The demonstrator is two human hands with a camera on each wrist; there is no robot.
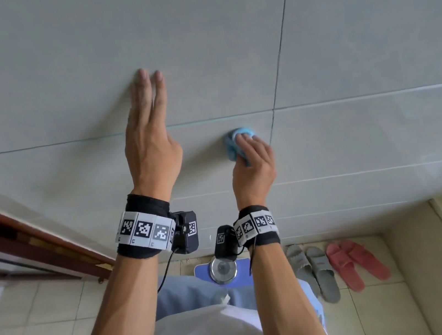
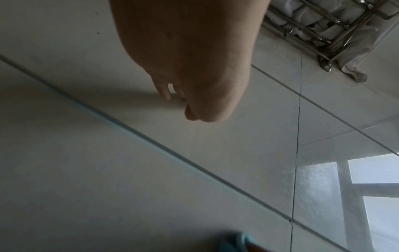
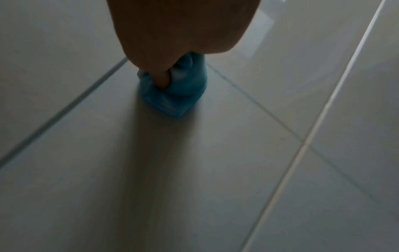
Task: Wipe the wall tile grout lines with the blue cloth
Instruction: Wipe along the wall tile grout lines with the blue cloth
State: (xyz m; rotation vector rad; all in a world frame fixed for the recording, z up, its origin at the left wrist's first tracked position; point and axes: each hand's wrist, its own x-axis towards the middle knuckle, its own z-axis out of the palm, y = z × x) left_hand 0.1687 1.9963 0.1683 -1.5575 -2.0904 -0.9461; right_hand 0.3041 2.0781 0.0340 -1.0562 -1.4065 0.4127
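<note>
Blue cloth (image 1: 235,143) is bunched in the right hand (image 1: 253,166), fingers curled round it, and pressed to the wall tile (image 1: 212,157) just below the horizontal grout line (image 1: 206,121) and left of the vertical grout line (image 1: 278,55). Left hand (image 1: 150,146) is flat on the wall, fingers straight, holding nothing. Wiping looks underway; which lines are already done cannot be told. The lower joints probably remain.
</note>
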